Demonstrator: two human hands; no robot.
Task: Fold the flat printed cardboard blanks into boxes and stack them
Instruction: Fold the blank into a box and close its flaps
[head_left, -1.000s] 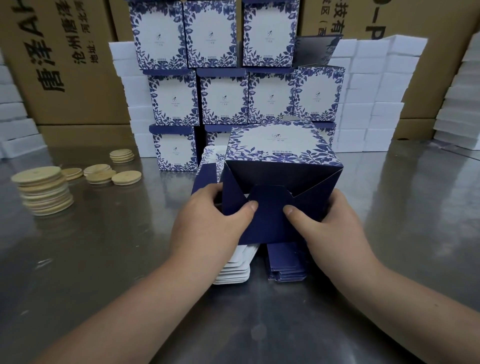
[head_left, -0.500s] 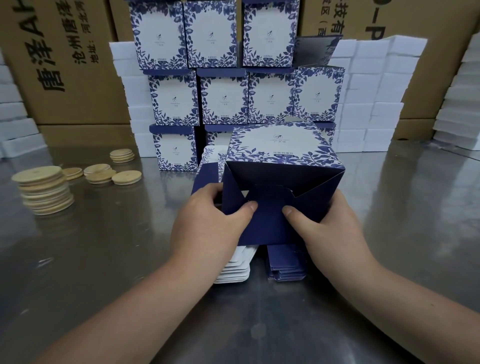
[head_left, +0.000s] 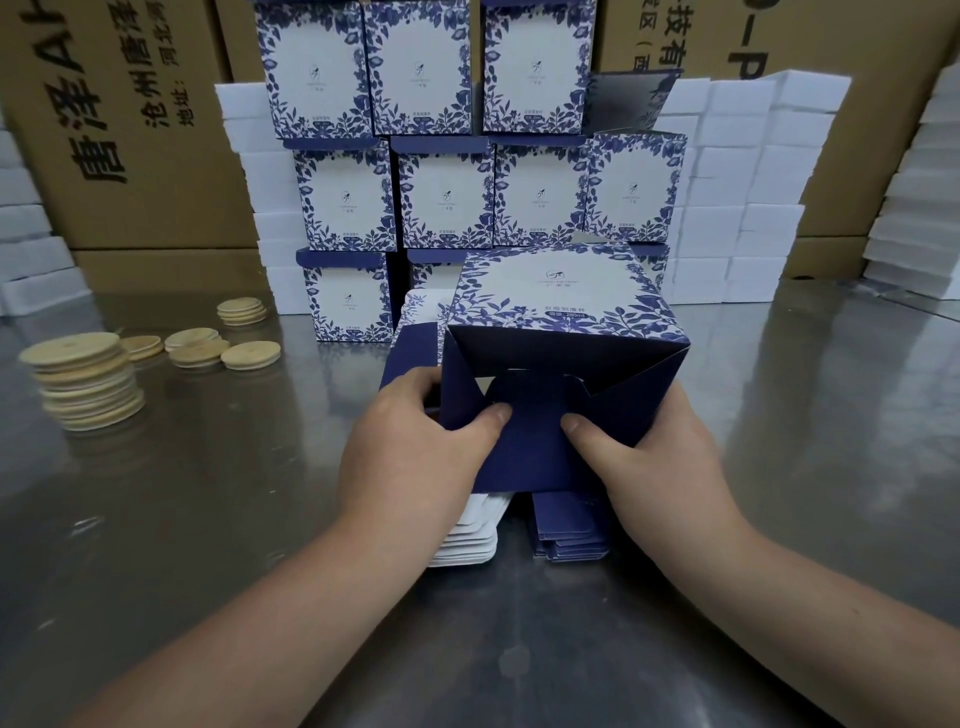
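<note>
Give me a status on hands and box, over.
Left hand and right hand grip the half-folded box, thumbs on its navy flaps. Flaps not yet tucked. Flat blanks beneath, nothing in the way.

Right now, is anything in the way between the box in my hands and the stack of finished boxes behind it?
Nothing visible. The left hand and right hand grip the half-folded box, and the stack of finished boxes stands directly behind it. The wooden discs lie off to the left.
</note>
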